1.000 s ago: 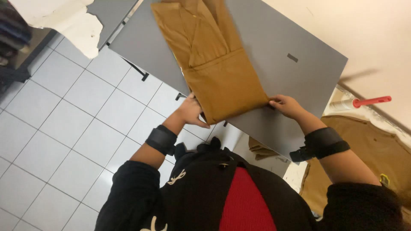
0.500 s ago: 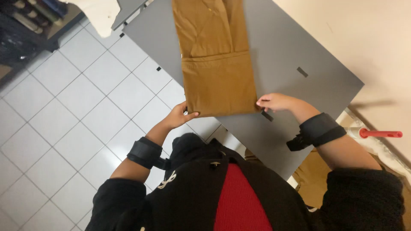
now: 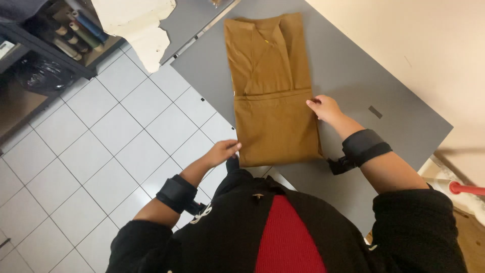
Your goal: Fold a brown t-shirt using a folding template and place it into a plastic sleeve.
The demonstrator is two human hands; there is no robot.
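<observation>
A brown garment (image 3: 273, 106) lies folded into a long rectangle on a grey table (image 3: 353, 65), with a cross fold near its middle. My left hand (image 3: 223, 151) is at the garment's left edge just above its near corner, fingers curled against the cloth. My right hand (image 3: 323, 107) is on the garment's right edge at the cross fold, fingertips pinching the cloth. Both wrists carry black bands. The garment's near end hangs slightly past the table's front edge.
White floor tiles (image 3: 101, 151) lie to the left. A dark shelf with rolls and bottles (image 3: 65, 35) stands at the far left. A white cloth (image 3: 136, 25) hangs off a second grey table behind. A red-handled tool (image 3: 467, 188) lies at the right.
My right hand has moved from the garment's near right corner up its right edge to the cross fold. My left hand has stayed by the near left corner. The view has shifted.
</observation>
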